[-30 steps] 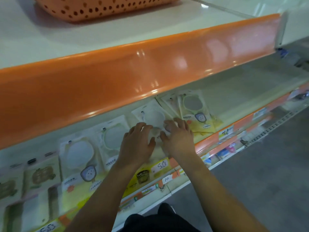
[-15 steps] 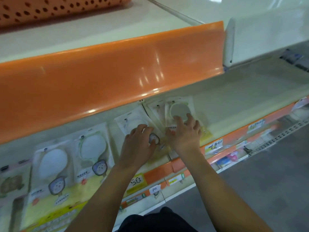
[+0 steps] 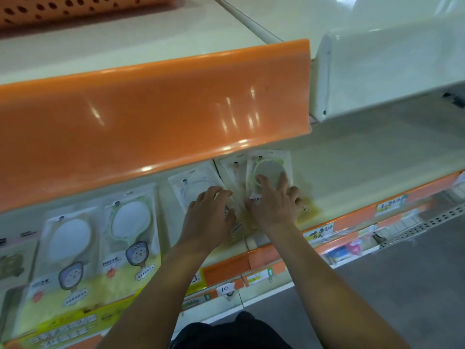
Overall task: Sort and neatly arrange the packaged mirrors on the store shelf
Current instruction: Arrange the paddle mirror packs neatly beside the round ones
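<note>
Flat packaged mirrors lie in a row on the cream shelf (image 3: 364, 177) under an orange shelf front. My right hand (image 3: 273, 205) lies with spread, straight fingers on the rightmost packet, a green-rimmed mirror (image 3: 266, 170), which overlaps another packet (image 3: 232, 170) at its left. My left hand (image 3: 210, 217) rests with bent fingers on a white-rimmed mirror packet (image 3: 193, 185) beside it. Further left lie a green-rimmed mirror packet (image 3: 130, 222) and a white mirror packet (image 3: 68, 240), both with yellow lower cards.
The orange shelf front (image 3: 151, 117) overhangs the packets' top ends. An orange perforated basket (image 3: 63, 8) stands on the upper shelf. Price tags (image 3: 318, 231) line the orange shelf edge. Lower shelves (image 3: 347, 250) hold small goods. Grey floor lies at the right.
My view has swung right along the shelf. My right hand moved from the white-rimmed packet up onto the green-rimmed packet, which now lies straighter; the left hand stayed on the white-rimmed packet.
</note>
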